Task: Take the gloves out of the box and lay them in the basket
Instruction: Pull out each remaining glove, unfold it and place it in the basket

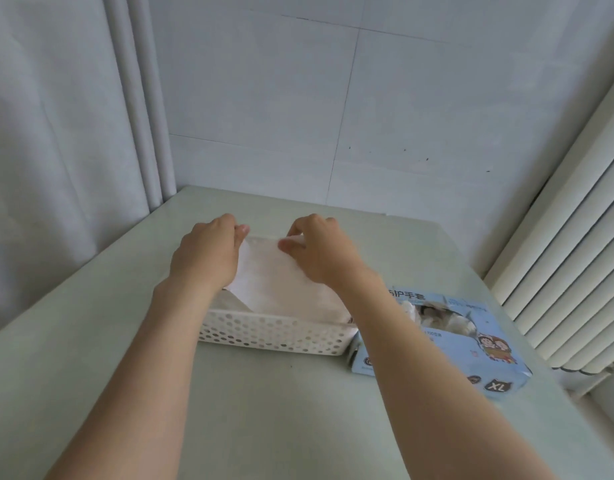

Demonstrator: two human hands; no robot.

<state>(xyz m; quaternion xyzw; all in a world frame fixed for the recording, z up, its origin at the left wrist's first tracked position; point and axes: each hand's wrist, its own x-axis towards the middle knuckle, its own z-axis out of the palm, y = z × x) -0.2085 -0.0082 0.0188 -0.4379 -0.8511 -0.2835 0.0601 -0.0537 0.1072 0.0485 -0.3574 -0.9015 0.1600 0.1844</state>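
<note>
Here, we pinch the thin, limp glove (281,278) at its far corners with left hand (206,252) and right hand (319,252), fingers closed on it, over the basket (271,332).

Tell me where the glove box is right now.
In the head view, the box lies on the table at the right, close beside the basket's right end, its opening facing up.

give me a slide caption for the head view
Left hand and right hand hold a white glove over the white basket; blue glove box alongside.
</note>
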